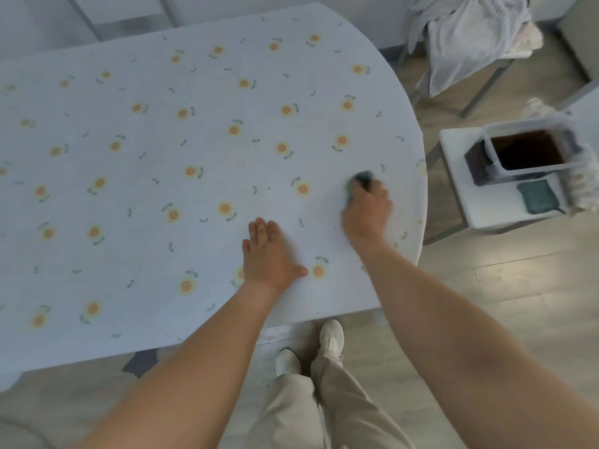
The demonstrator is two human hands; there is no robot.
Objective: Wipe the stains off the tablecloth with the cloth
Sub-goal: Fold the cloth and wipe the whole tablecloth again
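Left hand (269, 257) flat on tablecloth (146, 150); right hand (368, 209) grips cloth (361, 181).

Right hand (368, 207) grips cloth (362, 181) on tablecloth (129, 150), blurred. Left hand (267, 257) flat on tablecloth nearby.

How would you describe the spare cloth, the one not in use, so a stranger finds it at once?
Look right of the table to the white stool. Beside the tub of dark liquid lies the spare cloth, flat, square and teal, unlike the cloth in the right hand.
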